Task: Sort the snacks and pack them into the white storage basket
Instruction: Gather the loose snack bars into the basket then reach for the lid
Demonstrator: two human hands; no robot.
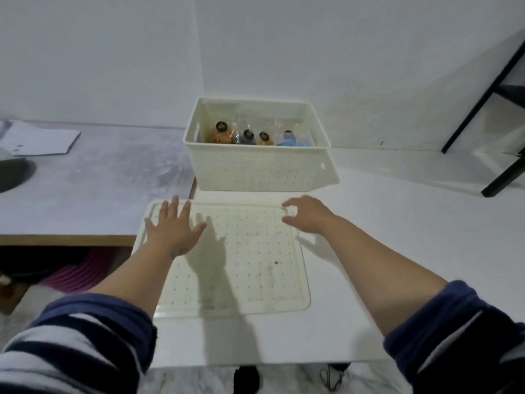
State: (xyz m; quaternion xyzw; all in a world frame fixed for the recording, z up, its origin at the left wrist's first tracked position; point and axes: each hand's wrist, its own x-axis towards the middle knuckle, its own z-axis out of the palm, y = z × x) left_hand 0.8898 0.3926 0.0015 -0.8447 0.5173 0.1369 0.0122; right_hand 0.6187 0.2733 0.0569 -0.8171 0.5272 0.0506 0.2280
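The white storage basket (pixel 258 172) stands at the back of the white table, its top uncovered. Inside it stand several clear snack bags: an orange one (pixel 222 135), a dark one (pixel 247 137), a small orange one (pixel 264 138) and a blue one (pixel 289 139). The basket's perforated white lid (pixel 241 265) lies flat on the table in front of it. My left hand (pixel 173 227) hovers over the lid's far left corner, fingers spread, holding nothing. My right hand (pixel 306 213) is at the lid's far right corner, fingers curled at its edge.
A lower grey table (pixel 93 183) adjoins on the left, with white papers (pixel 39 140) and a dark round object (pixel 14 172) on it. A black metal frame (pixel 494 109) stands at the right. A pink object (pixel 79 271) lies under the grey table.
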